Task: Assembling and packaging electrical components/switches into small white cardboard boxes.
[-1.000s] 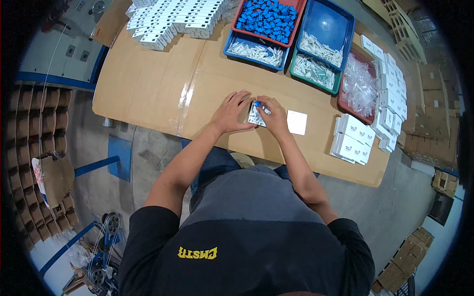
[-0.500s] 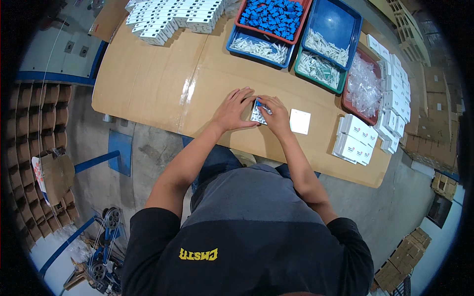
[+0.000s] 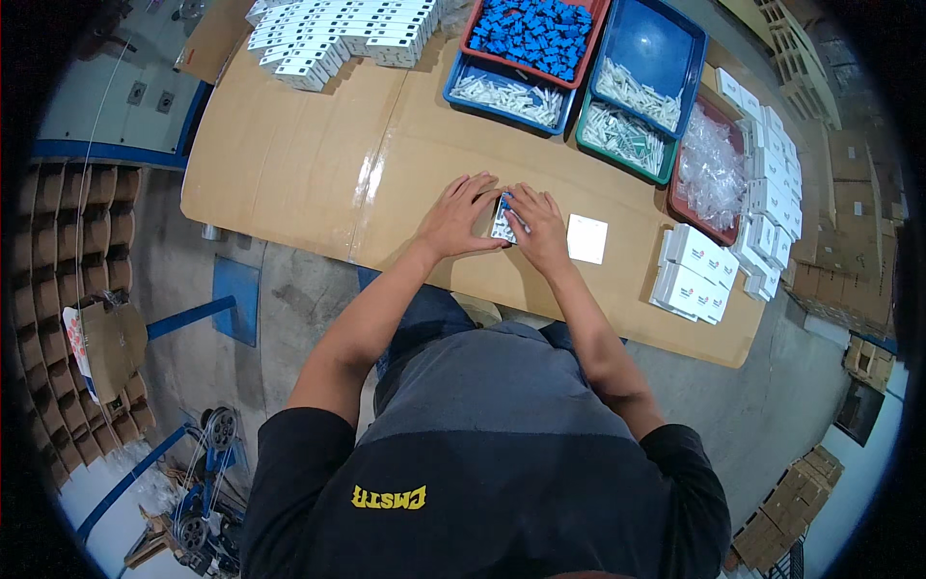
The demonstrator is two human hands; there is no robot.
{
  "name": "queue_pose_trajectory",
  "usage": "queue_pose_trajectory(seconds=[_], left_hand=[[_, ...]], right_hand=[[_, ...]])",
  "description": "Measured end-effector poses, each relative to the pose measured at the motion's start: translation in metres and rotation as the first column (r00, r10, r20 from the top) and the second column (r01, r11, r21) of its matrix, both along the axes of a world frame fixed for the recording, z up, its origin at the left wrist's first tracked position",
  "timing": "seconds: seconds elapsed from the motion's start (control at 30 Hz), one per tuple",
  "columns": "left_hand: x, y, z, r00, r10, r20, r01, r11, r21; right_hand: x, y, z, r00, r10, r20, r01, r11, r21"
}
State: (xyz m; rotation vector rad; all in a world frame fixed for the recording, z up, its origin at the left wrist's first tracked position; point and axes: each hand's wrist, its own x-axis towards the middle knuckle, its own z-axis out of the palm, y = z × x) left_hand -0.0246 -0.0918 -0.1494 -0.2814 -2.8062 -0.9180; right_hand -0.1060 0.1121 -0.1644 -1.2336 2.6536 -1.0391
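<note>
On the tabletop in front of me sits a small open white box (image 3: pixel 501 230) packed with little white pieces, with some blue at its far end. My left hand (image 3: pixel 451 218) braces it from the left, fingers at its far edge and thumb at its near edge. Bent over the box from the right, my right hand (image 3: pixel 538 224) has its fingertips at the blue part and its thumb over the contents. Those fingers partly cover the box, so what they pinch is hidden. A flat white square piece (image 3: pixel 587 239) lies just right of my right hand.
Beyond my hands stand a red tray of blue plugs (image 3: pixel 531 37), blue trays (image 3: pixel 506 95) and a green tray (image 3: pixel 625 137) with white pieces, and a red tray of clear bags (image 3: pixel 711 169). White boxes are stacked at the right (image 3: pixel 693 273) and far left (image 3: pixel 342 37) of the table (image 3: pixel 289 174).
The fingers of my right hand have shifted slightly and lie flatter over the far end of the box. My left hand and the box stay nearly in place.
</note>
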Motion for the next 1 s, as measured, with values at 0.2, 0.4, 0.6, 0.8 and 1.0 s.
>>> queue_pose_trajectory(seconds=[0.2,0.4,0.6,0.8,1.0], left_hand=[[0.0,0.0,-0.005,1.0,-0.002,-0.023,0.002,1.0,-0.019],[0.0,0.001,-0.008,0.999,-0.028,-0.019,0.027,0.997,-0.066],[0.003,0.005,-0.003,1.0,0.015,0.002,-0.015,0.998,-0.061],[0.0,0.006,-0.003,1.0,0.011,-0.014,-0.012,0.998,-0.063],[-0.004,0.013,-0.003,0.994,0.098,0.051,-0.109,0.948,0.299]], right_hand=[[0.013,-0.002,0.024,0.968,-0.013,-0.251,0.067,0.976,0.206],[0.002,-0.007,0.039,0.984,0.043,-0.173,0.034,0.908,0.418],[0.004,0.057,0.027,0.88,-0.473,0.05,0.47,0.88,0.065],[0.018,0.119,0.021,0.687,-0.726,0.004,0.691,0.655,0.307],[0.009,0.12,0.025,0.517,-0.526,0.675,0.716,0.698,-0.004]])
